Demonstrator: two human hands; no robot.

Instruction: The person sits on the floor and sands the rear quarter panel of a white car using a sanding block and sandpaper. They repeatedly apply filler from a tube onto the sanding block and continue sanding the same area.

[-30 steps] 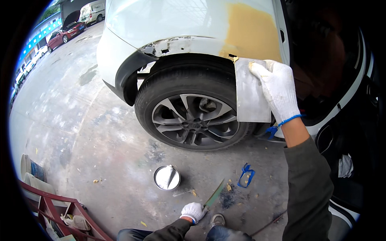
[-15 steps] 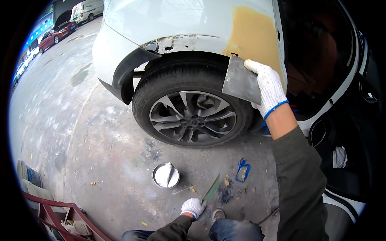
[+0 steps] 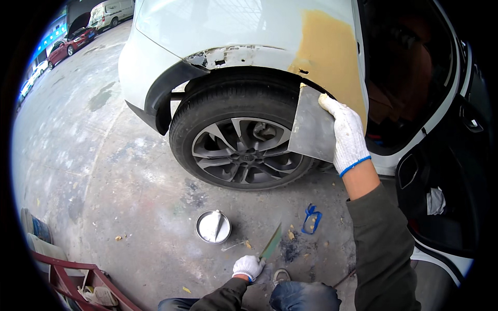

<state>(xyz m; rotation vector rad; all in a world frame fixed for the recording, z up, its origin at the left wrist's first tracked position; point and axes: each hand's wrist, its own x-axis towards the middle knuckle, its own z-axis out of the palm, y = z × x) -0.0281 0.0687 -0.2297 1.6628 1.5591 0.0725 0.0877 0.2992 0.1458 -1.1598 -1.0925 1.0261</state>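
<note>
Hands: well apart, both in white knit gloves. Your right hand point(image 3: 346, 136) is clamped on the right-hand side of a flat grey sheet point(image 3: 313, 124), thumb laid on the near face near the top; most of the other fingers are hidden. Your left hand point(image 3: 248, 267) is low, in front of your knees, closed around the lower end of a narrow green blade point(image 3: 271, 244), which points up and to the right.

Sheet: tilted, in front of the right side of the wheel point(image 3: 246, 153) in this view. A yellowish lump sits on its upper left corner, just below the lower edge of the tan patch point(image 3: 332, 46) on the white car point(image 3: 233, 26). You cannot tell from this angle whether sheet and car touch.

Bodywork: the arch edge left of the patch shows chipped paint and a dark hole; a second small hole lies at the patch's lower edge.

Floor: a round tin point(image 3: 229, 234) with a whitish top stands near the blade, to its left. A blue frame-like object point(image 3: 311, 220) lies to the blade's right, among tan crumbs. Lower left, you have a dark red metal frame point(image 3: 98, 282) beside some buckets point(image 3: 41, 228).
</note>
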